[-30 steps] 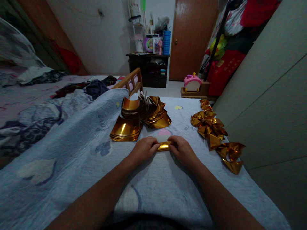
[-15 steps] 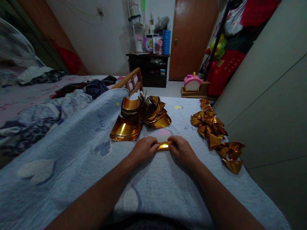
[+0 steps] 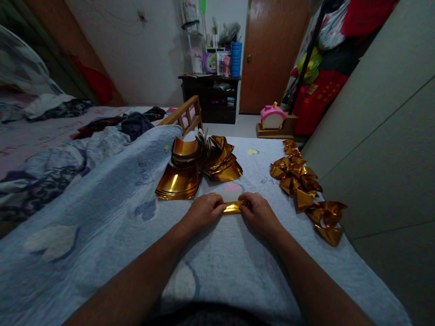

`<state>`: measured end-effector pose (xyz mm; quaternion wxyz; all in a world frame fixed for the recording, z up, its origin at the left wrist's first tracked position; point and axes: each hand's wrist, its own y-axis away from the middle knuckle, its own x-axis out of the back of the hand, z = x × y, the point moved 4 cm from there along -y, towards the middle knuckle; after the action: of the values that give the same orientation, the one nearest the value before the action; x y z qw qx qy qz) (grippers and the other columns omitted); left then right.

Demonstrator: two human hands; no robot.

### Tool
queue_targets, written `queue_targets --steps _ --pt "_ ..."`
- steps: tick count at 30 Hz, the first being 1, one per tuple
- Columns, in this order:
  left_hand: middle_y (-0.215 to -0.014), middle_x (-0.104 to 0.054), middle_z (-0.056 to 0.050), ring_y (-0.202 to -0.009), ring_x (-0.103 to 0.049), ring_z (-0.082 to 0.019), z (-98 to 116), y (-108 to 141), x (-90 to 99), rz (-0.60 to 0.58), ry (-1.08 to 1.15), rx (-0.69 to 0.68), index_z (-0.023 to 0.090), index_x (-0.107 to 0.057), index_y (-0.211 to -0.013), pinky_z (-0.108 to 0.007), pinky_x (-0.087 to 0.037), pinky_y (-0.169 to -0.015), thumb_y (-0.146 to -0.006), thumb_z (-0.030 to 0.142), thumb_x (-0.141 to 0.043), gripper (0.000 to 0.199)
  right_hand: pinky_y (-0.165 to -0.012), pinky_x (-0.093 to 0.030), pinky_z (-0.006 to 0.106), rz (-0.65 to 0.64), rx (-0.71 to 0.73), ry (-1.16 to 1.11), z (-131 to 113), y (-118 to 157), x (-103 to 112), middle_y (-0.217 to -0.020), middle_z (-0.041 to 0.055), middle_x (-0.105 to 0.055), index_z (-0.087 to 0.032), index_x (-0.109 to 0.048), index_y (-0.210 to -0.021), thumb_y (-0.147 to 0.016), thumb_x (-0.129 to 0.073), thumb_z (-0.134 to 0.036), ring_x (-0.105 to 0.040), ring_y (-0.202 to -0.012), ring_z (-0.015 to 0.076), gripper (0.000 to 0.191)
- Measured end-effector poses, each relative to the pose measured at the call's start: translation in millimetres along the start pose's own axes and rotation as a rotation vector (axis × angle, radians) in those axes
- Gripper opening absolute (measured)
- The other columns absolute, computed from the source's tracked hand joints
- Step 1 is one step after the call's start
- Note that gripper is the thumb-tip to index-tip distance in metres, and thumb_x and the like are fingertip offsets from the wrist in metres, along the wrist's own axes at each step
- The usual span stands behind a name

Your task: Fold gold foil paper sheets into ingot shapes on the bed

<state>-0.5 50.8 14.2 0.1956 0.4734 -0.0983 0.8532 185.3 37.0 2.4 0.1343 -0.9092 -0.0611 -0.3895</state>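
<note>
Between my hands lies a narrow folded strip of gold foil paper (image 3: pixel 232 208), shiny side up, with a pale part along its far edge. My left hand (image 3: pixel 206 209) pinches its left end between thumb and fingers. At the right end, my right hand (image 3: pixel 256 210) pinches it the same way; the fingers partly cover both ends. Just beyond my left hand sits a fanned stack of gold foil sheets (image 3: pixel 178 181), some curled up with white undersides. Folded gold foil pieces (image 3: pixel 299 181) lie in a row to the right.
A pale blue quilt (image 3: pixel 224 271) covers the surface under my hands. A wooden rail (image 3: pixel 181 113) stands at its far left, beside a bed with heaped clothes (image 3: pixel 136 126). A tall pale cabinet (image 3: pixel 380 136) borders the right edge. A pink toy (image 3: pixel 273 117) stands beyond the quilt.
My right fingers have shifted very slightly on the strip's right end. The left hand, the stack and the folded pieces look the same.
</note>
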Motion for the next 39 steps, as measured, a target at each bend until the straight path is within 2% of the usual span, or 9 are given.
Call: queue_targets --steps 6,10,15,24,31,35,39 --pt "-0.085 -0.070 -0.005 -0.080 -0.062 -0.018 3.1 -0.3 2.2 -0.006 0.012 0.005 0.016 -0.070 -0.085 -0.028 -0.040 -0.070 -0.091 0.027 -0.058 0.017 -0.073 -0.039 0.029 -0.009 -0.018 0.007 1.0 -0.5 -0.9 -0.079 0.0020 -0.065 -0.019 -0.066 -0.099 -0.082 -0.063 -0.010 -0.056 -0.078 0.0184 0.019" --pt "-0.084 -0.070 -0.004 -0.079 -0.062 -0.018 3.5 -0.2 2.8 -0.019 0.026 0.027 0.016 -0.070 -0.083 -0.027 -0.040 -0.069 -0.087 0.023 -0.061 0.012 -0.071 -0.037 0.028 -0.031 -0.013 0.034 1.4 -0.8 -1.2 -0.078 0.0019 -0.064 -0.018 -0.065 -0.093 -0.081 -0.062 -0.009 -0.054 -0.076 0.0173 0.016" --pt "-0.083 -0.069 -0.004 -0.078 -0.061 -0.018 2.5 0.4 2.3 -0.020 0.018 0.028 0.017 -0.069 -0.081 -0.027 -0.039 -0.068 -0.085 0.028 -0.065 0.012 -0.068 -0.035 0.027 -0.065 0.006 0.047 -0.8 -0.8 -0.8 -0.074 0.0012 -0.062 -0.018 -0.061 -0.081 -0.079 -0.061 -0.008 -0.052 -0.073 0.0165 0.011" --pt "-0.082 -0.068 -0.004 -0.075 -0.060 -0.018 2.8 1.7 4.6 -0.030 0.028 0.013 0.017 -0.069 -0.083 -0.026 -0.038 -0.065 -0.085 0.032 -0.064 0.017 -0.071 -0.035 0.029 -0.078 0.027 0.063 -3.3 0.4 0.7 -0.077 0.0023 -0.063 -0.019 -0.058 -0.076 -0.077 -0.059 -0.009 -0.052 -0.074 0.0173 0.011" --pt "-0.083 -0.069 -0.004 -0.077 -0.061 -0.018 1.5 0.7 2.3 -0.028 0.034 0.013 0.017 -0.070 -0.081 -0.026 -0.039 -0.067 -0.085 0.028 -0.063 0.014 -0.073 -0.038 0.031 0.006 0.021 0.035 -1.9 1.7 4.5 -0.080 0.0028 -0.061 -0.019 -0.060 -0.090 -0.078 -0.060 -0.015 -0.053 -0.078 0.0197 0.013" --pt "-0.084 -0.069 -0.005 -0.079 -0.062 -0.018 2.2 -0.3 1.9 -0.026 0.027 0.020 0.016 -0.070 -0.081 -0.027 -0.040 -0.069 -0.086 0.027 -0.061 0.015 -0.073 -0.038 0.032 -0.003 0.007 0.047 0.2 1.9 3.6 -0.080 0.0038 -0.061 -0.018 -0.059 -0.087 -0.081 -0.060 -0.018 -0.053 -0.080 0.0206 0.006" --pt "-0.084 -0.069 -0.005 -0.081 -0.062 -0.019 2.6 -0.8 1.6 -0.024 0.009 0.003 0.017 -0.069 -0.083 -0.028 -0.040 -0.070 -0.089 0.028 -0.058 0.017 -0.074 -0.038 0.032 0.008 0.025 0.054 0.8 1.7 2.8 -0.080 0.0034 -0.061 -0.019 -0.060 -0.089 -0.082 -0.060 -0.018 -0.052 -0.079 0.0202 0.007"
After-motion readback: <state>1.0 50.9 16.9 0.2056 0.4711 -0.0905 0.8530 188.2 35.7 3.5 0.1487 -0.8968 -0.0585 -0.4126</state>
